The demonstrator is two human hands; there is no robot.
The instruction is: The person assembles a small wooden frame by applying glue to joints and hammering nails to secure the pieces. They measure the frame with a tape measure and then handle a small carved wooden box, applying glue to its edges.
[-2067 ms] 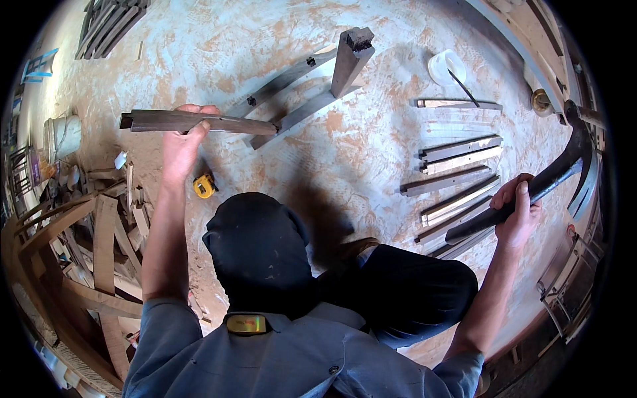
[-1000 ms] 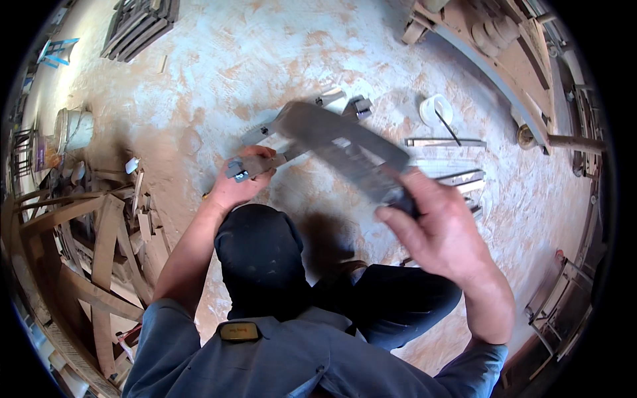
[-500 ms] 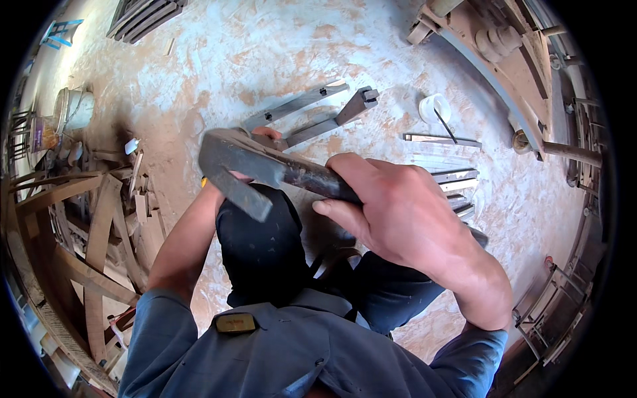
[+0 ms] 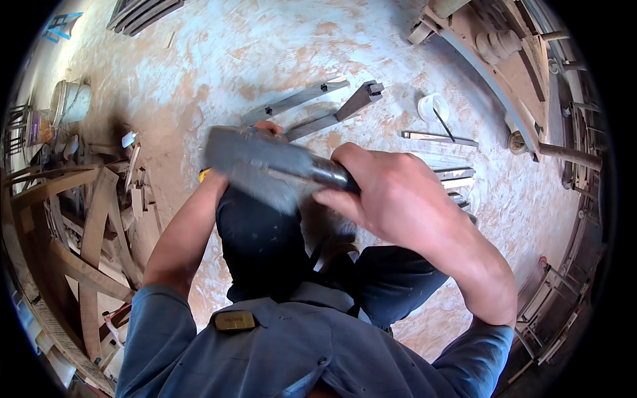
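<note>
Two hands: my right hand [image 4: 398,196] grips the hammer [image 4: 275,161] at ten o'clock; what my left hand [image 4: 269,127] holds behind it, I cannot tell. Jointed timber [image 4: 359,103] sits toward twelve. I'd strike squarely, fingers clear.

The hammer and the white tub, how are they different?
The hammer is dark; the tub is white. The hammer is up in the right hand; the tub sits on the floor. The hammer looks blurry; the tub looks sharp. Both go with something long and dark: a handle, a stick.
</note>
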